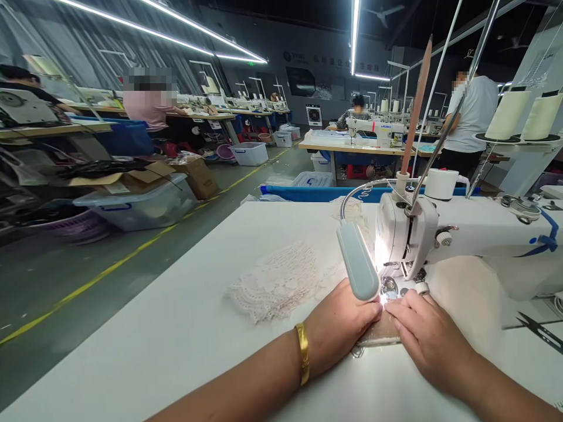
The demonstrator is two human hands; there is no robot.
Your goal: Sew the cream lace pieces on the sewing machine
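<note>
Both hands are at the needle area of a white sewing machine (475, 225). My left hand (341, 322), with a gold bracelet at its wrist, has its thumb and fingers closed at the left edge of a small tan fabric piece (382, 332). My right hand (426, 331) grips the same piece from the right, fingertips bent down close to the presser foot. The piece has a whitish lower edge. A grey lamp head (358, 261) hides part of my left fingers. Paler beige fabric (466, 299) lies under the machine arm, beside my right hand.
Cream lace (281, 281) lies on the white table (145, 328) to the left. Thread snips (543, 334) rest at the right. Thread cones (508, 114) stand behind the machine. Several people sit or stand at other stations; plastic bins (141, 202) line the floor.
</note>
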